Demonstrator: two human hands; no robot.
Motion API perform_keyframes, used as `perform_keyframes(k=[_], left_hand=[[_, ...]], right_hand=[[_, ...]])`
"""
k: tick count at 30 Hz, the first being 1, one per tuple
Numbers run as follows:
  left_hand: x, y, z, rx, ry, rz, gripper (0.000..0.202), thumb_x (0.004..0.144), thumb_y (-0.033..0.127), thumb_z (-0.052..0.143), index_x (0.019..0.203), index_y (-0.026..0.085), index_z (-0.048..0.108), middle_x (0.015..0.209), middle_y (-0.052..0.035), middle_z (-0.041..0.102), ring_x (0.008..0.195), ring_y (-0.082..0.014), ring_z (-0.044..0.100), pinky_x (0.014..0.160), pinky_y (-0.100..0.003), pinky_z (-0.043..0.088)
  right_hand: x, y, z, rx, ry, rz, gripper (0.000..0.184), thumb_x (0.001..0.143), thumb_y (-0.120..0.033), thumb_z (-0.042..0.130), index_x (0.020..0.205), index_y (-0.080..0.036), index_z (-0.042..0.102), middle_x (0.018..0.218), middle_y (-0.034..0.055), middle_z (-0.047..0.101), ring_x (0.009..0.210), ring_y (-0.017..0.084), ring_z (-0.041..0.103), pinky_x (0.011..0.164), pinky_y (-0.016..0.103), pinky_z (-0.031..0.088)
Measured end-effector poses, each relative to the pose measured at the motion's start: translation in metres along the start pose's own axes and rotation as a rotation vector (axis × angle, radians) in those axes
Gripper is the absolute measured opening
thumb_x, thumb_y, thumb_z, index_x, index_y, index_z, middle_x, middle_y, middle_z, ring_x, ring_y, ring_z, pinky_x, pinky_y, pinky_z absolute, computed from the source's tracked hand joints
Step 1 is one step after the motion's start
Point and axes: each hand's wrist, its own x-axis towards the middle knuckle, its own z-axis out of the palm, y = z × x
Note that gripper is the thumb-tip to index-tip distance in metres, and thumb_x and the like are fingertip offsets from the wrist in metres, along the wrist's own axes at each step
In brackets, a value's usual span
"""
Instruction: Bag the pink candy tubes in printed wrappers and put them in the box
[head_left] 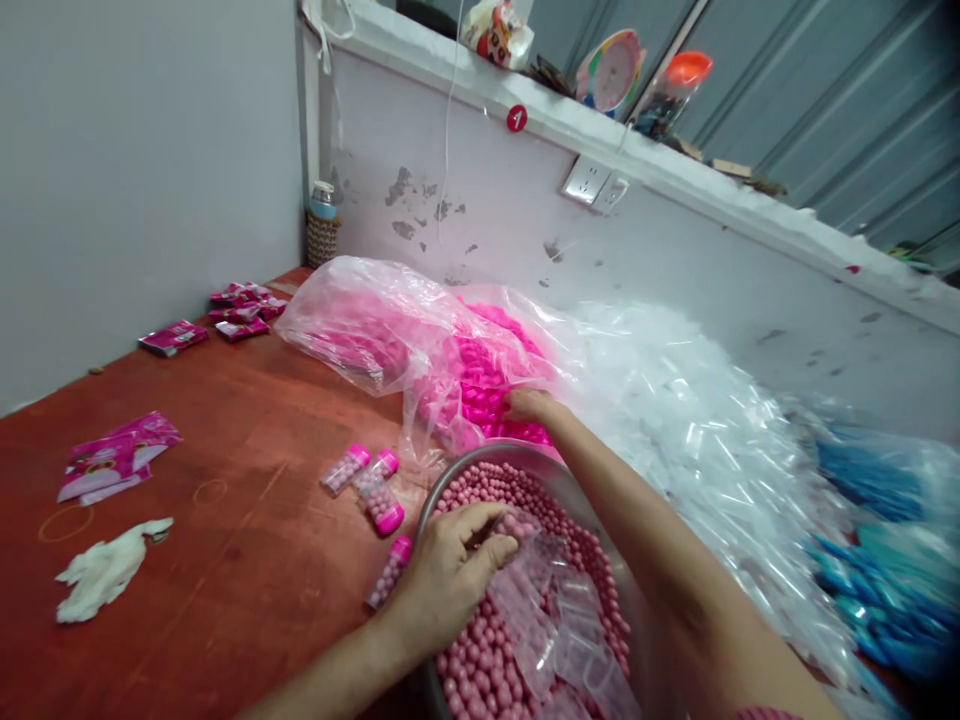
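My left hand [459, 560] is closed around a small clear plastic bottle [517, 522] with pink balls in it, above a metal bowl [431, 500]. Loose pink balls [480, 655] fill the bowl, and several clear empty bottles [581, 635] lie on top of them. My right hand [529, 405] reaches past the bowl into a clear plastic bag of bright pink caps [484, 375]; its fingertips are among the caps, and whether they grip one is hidden. Left of the bowl lie several filled bottles with pink caps [386, 508].
A big heap of clear plastic bottles [682, 400] spreads along the wall at right, with blue items [870, 590] beyond. Pink packets [124, 455] and a crumpled white tissue [109, 572] lie on the red tabletop [247, 520]. A woven cup holder [322, 238] stands in the corner.
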Motion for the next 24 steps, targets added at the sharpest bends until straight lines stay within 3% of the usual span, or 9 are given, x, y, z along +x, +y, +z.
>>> perform_keyframes(k=[7,11,14,16,18,21,24], left_hand=[[-0.001,-0.001,0.000,0.034,0.014,0.008,0.017,0.080,0.025,0.052,0.088,0.018,0.065,0.081,-0.0017,0.065,0.077,-0.0167,0.056,0.070,-0.025,0.042],[-0.001,-0.006,0.002,-0.044,0.009,-0.019,0.020,0.080,0.026,0.050,0.092,0.017,0.064,0.082,-0.0024,0.065,0.078,-0.0170,0.058,0.069,-0.025,0.045],[0.001,-0.010,0.003,-0.095,0.035,-0.020,0.026,0.081,0.027,0.050,0.101,0.018,0.062,0.090,-0.0034,0.066,0.086,-0.0182,0.059,0.076,-0.027,0.046],[0.002,-0.012,0.004,-0.110,0.044,-0.006,0.028,0.081,0.028,0.050,0.105,0.017,0.061,0.097,-0.0049,0.065,0.091,-0.0190,0.058,0.080,-0.029,0.046],[0.002,-0.012,0.004,-0.108,0.040,0.007,0.030,0.082,0.027,0.049,0.107,0.016,0.061,0.100,-0.0057,0.064,0.093,-0.0194,0.058,0.081,-0.030,0.046],[0.001,-0.010,0.004,-0.020,0.026,0.040,0.026,0.081,0.024,0.049,0.102,0.015,0.063,0.096,-0.0046,0.066,0.089,-0.0186,0.058,0.080,-0.029,0.045],[-0.003,-0.006,0.005,0.106,-0.014,0.067,0.022,0.081,0.023,0.050,0.094,0.016,0.066,0.092,-0.0035,0.067,0.088,-0.0185,0.058,0.081,-0.029,0.044]], right_hand=[[-0.035,0.010,-0.001,0.337,0.345,0.000,0.017,0.083,-0.031,0.051,0.086,-0.016,0.060,0.095,0.0088,0.062,0.092,0.023,0.056,0.078,0.037,0.042],[-0.077,0.014,-0.001,0.623,0.446,-0.065,0.027,0.083,-0.039,0.046,0.091,-0.016,0.055,0.078,0.0051,0.063,0.070,0.018,0.059,0.062,0.031,0.046],[-0.118,-0.003,0.004,0.930,0.436,-0.152,0.029,0.077,-0.040,0.055,0.094,-0.017,0.052,0.073,0.0012,0.062,0.061,0.015,0.058,0.056,0.028,0.047],[-0.147,-0.022,0.008,1.270,0.372,-0.232,0.026,0.071,-0.034,0.065,0.091,-0.019,0.055,0.074,-0.0004,0.063,0.063,0.014,0.059,0.061,0.028,0.047],[-0.175,-0.042,0.011,1.466,0.266,-0.291,0.021,0.071,-0.029,0.067,0.088,-0.019,0.059,0.078,0.0003,0.064,0.070,0.015,0.060,0.068,0.030,0.048],[-0.205,-0.059,0.011,1.489,0.153,-0.326,0.019,0.077,-0.029,0.062,0.092,-0.019,0.062,0.087,0.0036,0.066,0.079,0.017,0.061,0.075,0.033,0.048],[-0.222,-0.058,0.009,1.430,0.134,-0.327,0.019,0.078,-0.031,0.060,0.093,-0.020,0.063,0.085,0.0030,0.066,0.076,0.016,0.061,0.071,0.032,0.050]])
